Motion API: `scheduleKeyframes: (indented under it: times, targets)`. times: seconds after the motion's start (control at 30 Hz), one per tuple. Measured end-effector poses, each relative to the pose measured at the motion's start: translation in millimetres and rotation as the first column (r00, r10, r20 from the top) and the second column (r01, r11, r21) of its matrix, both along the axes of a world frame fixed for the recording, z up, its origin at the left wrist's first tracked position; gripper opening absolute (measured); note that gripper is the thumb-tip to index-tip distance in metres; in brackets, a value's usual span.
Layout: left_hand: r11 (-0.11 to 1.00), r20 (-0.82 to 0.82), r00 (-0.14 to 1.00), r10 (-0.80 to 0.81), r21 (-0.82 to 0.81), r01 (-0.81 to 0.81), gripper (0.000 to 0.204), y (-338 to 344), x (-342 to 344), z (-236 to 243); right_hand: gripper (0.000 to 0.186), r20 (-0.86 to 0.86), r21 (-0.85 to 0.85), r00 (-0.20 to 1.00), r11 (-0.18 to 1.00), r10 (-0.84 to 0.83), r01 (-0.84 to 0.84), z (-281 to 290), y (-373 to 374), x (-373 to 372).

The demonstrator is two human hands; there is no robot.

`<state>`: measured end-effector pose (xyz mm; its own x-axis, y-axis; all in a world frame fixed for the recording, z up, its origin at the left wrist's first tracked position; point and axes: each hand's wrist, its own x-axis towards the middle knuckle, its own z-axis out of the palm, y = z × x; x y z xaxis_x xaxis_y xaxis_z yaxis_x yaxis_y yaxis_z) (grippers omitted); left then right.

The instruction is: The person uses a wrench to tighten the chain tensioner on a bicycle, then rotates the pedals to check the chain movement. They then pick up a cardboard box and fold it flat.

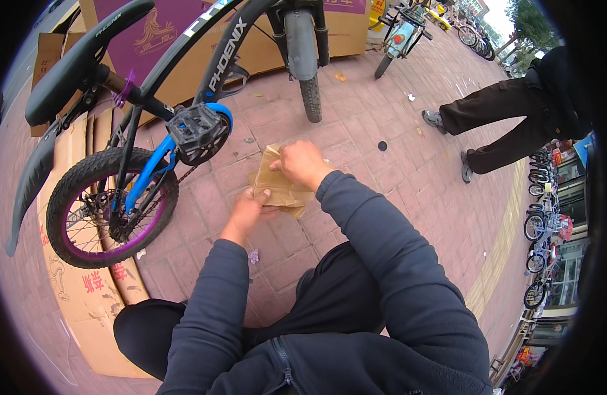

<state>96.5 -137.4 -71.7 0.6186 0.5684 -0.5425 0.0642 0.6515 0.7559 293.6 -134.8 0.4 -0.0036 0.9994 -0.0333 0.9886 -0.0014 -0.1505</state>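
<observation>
In front of my bent legs, both hands are on a crumpled, folded piece of brown paper [284,187] held above the paving. My left hand [245,212] grips its lower left edge, thumb on top and fingers beneath. At the upper edge, my right hand [302,163] is closed with its fingers curled on the paper. Whether anything lies inside the folds is hidden.
To the left stands a bicycle [151,153] with a purple rear rim and a blue chainstay. Flattened cardboard [86,316] lies beneath it, and large cartons [257,43] stand behind. A person in dark trousers [494,108] is at the right. Parked bikes [537,227] line the shopfronts.
</observation>
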Motion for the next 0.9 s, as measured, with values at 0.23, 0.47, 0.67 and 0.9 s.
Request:
scheduleKeyframes:
  times: [0.23,0.47,0.67,0.9]
  targets:
    - [0.835,0.381,0.844,0.377,-0.534,-0.132,0.047,-0.1,-5.7,-34.3,0.039,0.013,-0.032,0.977,0.977,0.211,-0.211,10.3,-3.5,-29.3]
    - [0.753,0.118,0.84,0.53,-0.521,-0.402,0.038,-9.3,-2.3,-94.7,0.043,-0.094,-0.141,0.972,0.964,0.216,-0.228,16.9,-4.8,-47.7]
    - [0.837,-0.126,0.858,0.498,-0.188,-0.514,0.026,-21.7,9.4,-93.7,0.058,-0.189,-0.304,0.982,0.949,0.019,-0.077,28.8,-10.4,-42.3]
    - [0.944,-0.024,0.948,0.316,0.103,-0.312,0.03,-31.1,27.5,-96.8,0.044,-0.04,-0.379,0.998,0.925,-0.038,0.02,29.2,-10.1,-27.5]
